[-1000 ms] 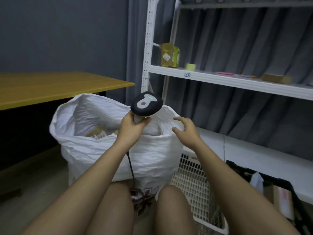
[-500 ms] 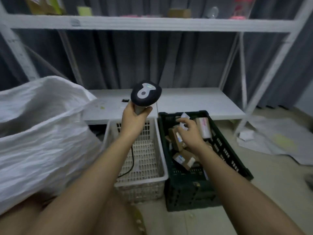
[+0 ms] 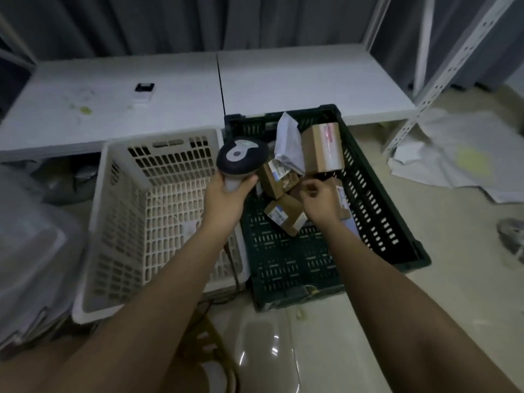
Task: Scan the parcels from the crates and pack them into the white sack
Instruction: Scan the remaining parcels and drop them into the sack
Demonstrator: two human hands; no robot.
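Room: dim storage corner, grey curtain at the back, low white shelf [image 3: 283, 80] behind the crates, pale floor [image 3: 425, 251] underneath.
Parcels: a handful of small cardboard boxes [image 3: 279, 181] plus a crumpled white poly mailer [image 3: 287, 140], all piled in the far end of the dark green crate [image 3: 377, 211], right at and just past the right fingers.
Handling: boxes looked light and stiff, so I'd pinch one by opposite edges; the mailer looked soft and slippery, better grabbed by a bunched corner.
Right hand [image 3: 320, 202]: fingers curled in over the boxes; couldn't tell if they had actually pinched anything.
Left hand [image 3: 226, 197]: fingers wrapped round the scanner [image 3: 242, 156] handle, head pointing away.
In the way: the taller box [image 3: 323, 147] leaned just beyond the right fingers, mailer resting against it, so lifting one could topple the rest.
Nearby: white crate [image 3: 119, 222] under the left wrist, looked about empty. Loose paper [image 3: 453, 154] on the floor far right.
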